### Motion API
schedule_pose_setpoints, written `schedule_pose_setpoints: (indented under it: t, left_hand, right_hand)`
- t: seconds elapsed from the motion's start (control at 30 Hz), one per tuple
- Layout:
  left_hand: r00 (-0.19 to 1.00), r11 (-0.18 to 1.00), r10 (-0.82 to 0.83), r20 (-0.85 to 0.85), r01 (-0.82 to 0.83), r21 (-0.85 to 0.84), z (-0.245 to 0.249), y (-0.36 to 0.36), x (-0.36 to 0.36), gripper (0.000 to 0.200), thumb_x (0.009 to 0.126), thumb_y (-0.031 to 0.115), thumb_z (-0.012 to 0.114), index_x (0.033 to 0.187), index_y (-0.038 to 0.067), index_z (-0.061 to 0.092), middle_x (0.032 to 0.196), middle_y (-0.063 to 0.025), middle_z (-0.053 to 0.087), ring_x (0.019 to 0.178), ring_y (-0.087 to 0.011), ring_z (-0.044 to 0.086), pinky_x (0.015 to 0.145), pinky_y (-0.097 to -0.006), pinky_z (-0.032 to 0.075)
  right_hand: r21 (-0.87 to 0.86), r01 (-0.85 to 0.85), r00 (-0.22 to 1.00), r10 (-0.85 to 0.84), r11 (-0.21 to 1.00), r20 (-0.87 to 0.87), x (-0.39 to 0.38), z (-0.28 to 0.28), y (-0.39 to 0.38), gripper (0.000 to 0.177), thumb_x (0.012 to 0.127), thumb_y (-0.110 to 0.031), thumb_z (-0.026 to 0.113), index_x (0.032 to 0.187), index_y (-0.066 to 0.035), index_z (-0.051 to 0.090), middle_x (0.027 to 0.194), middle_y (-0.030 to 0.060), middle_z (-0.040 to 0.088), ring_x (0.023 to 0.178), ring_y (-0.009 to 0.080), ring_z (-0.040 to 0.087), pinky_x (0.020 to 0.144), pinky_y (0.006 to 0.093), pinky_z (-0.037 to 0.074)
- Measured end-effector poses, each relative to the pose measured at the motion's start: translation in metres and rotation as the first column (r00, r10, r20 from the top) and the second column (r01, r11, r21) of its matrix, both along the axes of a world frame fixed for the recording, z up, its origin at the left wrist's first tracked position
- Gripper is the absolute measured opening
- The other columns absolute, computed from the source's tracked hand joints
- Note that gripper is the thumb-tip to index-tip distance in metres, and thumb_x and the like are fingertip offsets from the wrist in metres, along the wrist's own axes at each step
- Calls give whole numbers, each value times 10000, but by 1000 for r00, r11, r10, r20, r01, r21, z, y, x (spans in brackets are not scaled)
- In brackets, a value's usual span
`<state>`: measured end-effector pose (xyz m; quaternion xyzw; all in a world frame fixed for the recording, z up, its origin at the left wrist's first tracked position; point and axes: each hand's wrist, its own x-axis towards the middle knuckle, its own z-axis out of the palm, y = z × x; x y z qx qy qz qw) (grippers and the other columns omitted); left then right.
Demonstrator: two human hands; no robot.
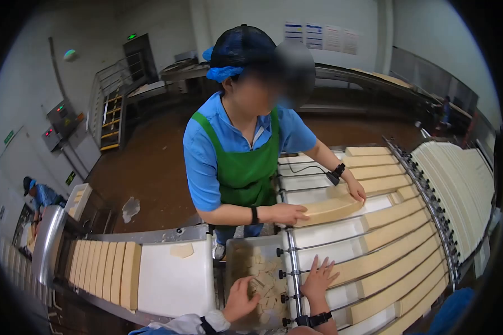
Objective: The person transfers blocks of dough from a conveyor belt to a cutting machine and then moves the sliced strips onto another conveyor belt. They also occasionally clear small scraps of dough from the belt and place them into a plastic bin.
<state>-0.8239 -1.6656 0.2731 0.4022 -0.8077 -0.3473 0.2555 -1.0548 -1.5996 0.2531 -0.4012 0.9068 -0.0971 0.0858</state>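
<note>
The main conveyor (330,234) runs across the right half of the view, a white belt crossed by thin metal rods. Long pale dough strips (397,262) lie on it side by side at an angle. A second belt (173,279) sits at lower left and carries a row of upright slabs (103,268), packed edge to edge.

A co-worker (240,162) in a blue shirt and green apron stands across the line. Both of the co-worker's hands rest on one slab (327,209), which lies on the main conveyor.

A rectangular tray (235,248) sits between the two belts, directly below the camera. It holds loose, irregular dough scraps (268,282).

Left hand (239,300): positioned inside the tray, resting on the scraps. The fingers are curled downward. Whether they grasp a scrap cannot be determined.

Right hand (318,278): laid palm-down on the main conveyor, just beside the tray's right wall. The fingers (315,262) are spread and released, holding nothing. A dark strap circles the wrist.
</note>
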Motion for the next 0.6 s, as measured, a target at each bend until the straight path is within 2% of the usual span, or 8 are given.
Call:
schedule_pose_setpoints:
  t: [0.07, 0.2, 0.3, 0.33, 0.47, 0.6]
  left_hand:
    - [1000, 1000, 16, 23, -17, 18, -6, 5, 10, 580, 771, 252, 682, 1245, 5, 458, 1164, -213, 518, 1134, -381, 470, 974, -425, 391]
    - [998, 999, 25, 61, -24, -24, -9, 5, 25, 563, 748, 225, 700, 1215, 6, 476, 1146, -207, 523, 1095, -382, 483, 958, -431, 400]
    - [997, 998, 58, 53, -56, -35, -3, 3, 30, 553, 735, 199, 709, 1202, 8, 481, 1138, -211, 523, 1086, -384, 485, 951, -431, 403]
    - [997, 997, 68, 44, -66, -44, -3, 3, 30, 544, 724, 181, 714, 1187, 9, 485, 1124, -213, 524, 1075, -387, 487, 941, -432, 407]
    - [997, 997, 67, 42, -65, -41, -3, 6, 33, 539, 716, 177, 711, 1178, 13, 486, 1114, -212, 523, 1068, -388, 488, 934, -435, 410]
    - [996, 997, 82, 26, -82, 10, -3, 8, 39, 530, 713, 170, 709, 1168, 10, 488, 1105, -215, 521, 1070, -390, 485, 935, -432, 410]
  right_hand:
    - [19, -17, 999, 18, 1000, -34, -4, -12, 0, 1012, 660, -251, 695, 1493, -84, 146, 1505, 298, 130, 1401, 485, 39, 1046, 702, -27]
    - [79, 96, 995, -98, 992, 26, -2, -1, 1, 1038, 658, -257, 704, 1497, -78, 120, 1490, 349, 71, 1392, 510, -11, 1046, 699, -20]
    - [18, 93, 994, -94, 996, 64, -2, -8, 2, 1060, 648, -260, 711, 1499, -82, 105, 1493, 346, 58, 1392, 511, -26, 1043, 701, -17]
    - [69, 94, 995, -97, 993, 31, -3, -12, 2, 1169, 591, -296, 764, 1508, -127, 60, 1512, 321, 15, 1398, 498, -31, 1069, 668, -19]
    - [62, 71, 997, -71, 996, 7, -2, -15, 3, 1134, 607, -286, 744, 1511, -152, 73, 1519, 307, 9, 1399, 495, -41, 1066, 669, -33]
    - [-20, 94, 993, -95, 995, -72, -4, -35, 0, 1107, 610, -281, 738, 1512, -177, 104, 1516, 309, 42, 1395, 505, -27, 1064, 674, -24]
